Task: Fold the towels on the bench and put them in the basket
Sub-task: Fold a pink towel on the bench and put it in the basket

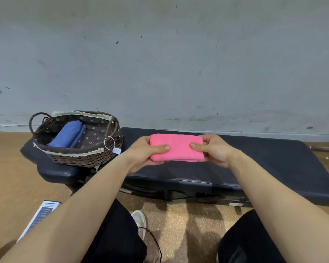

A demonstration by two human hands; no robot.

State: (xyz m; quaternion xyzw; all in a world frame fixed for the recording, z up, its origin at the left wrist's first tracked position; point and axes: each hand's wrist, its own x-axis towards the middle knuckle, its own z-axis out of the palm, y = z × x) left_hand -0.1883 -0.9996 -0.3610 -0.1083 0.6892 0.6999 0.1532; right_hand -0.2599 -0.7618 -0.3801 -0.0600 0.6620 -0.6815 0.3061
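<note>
Item 1. Pink towel [177, 147]: folded into a compact oblong, long side across the view. It is held at both short ends over the middle of the desk [273, 158]. Whether its underside touches the padding cannot be told.

Item 2. Left hand [146, 152]: grips the towel's left end, with the thumb [160, 148] flat on top pointing inward. The other fingers are curled beneath the cloth and mostly hidden.

Item 3. Right hand [215, 150]: grips the towel's right end in mirror fashion, with the thumb [198, 146] on top. The other fingers are wrapped round the far edge and underside. The two thumb tips lie near each other but apart.

Item 4. Basket [72, 154]: dark woven wicker with a brown flower-print lining, pale trim and two hoop handles. It stands on the left end of the desk, well left of the pink towel. A small blue tag [117, 150] hangs on a white loop at its right side.

Item 5. Blue towel [68, 136]: folded, lying inside the basket toward its left side.

Item 6. Desk: black and padded, set against a scuffed grey wall [179, 63].

Item 7. Floor [8, 168]: tan. On it lie a printed sheet [40, 215] at lower left and a white shoe [139, 219] between the person's black-trousered knees.
</note>
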